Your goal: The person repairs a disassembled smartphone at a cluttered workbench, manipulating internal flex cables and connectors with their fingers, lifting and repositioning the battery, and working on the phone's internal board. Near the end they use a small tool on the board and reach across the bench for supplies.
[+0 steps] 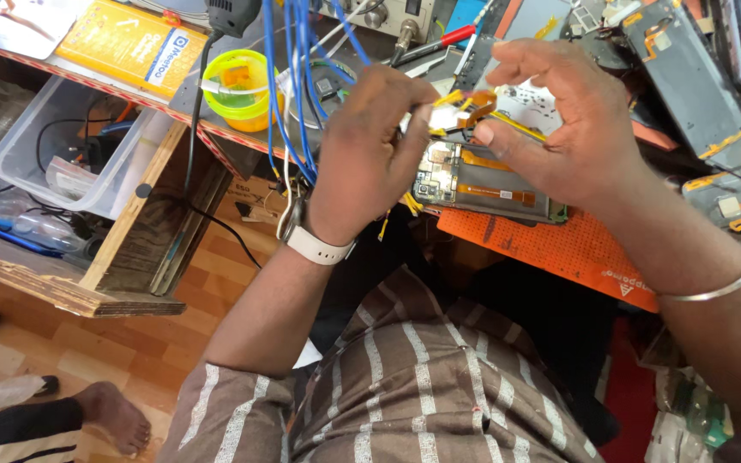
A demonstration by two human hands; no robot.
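Phone (pixel 482 184), opened with its back off, lies between both hands, long axis running from the left hand (pixel 369 154) across to the right hand (pixel 559 120). Both hands pinch an orange flex cable (pixel 473 107) just above it, over the orange mat (pixel 559 244).

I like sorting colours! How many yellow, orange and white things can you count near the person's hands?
Yellow: 2, the flat box and the round tub.
Orange: 1, the work mat under the opened phone that the left hand and right hand work on.
White: 1, the watch strap.
Total: 4
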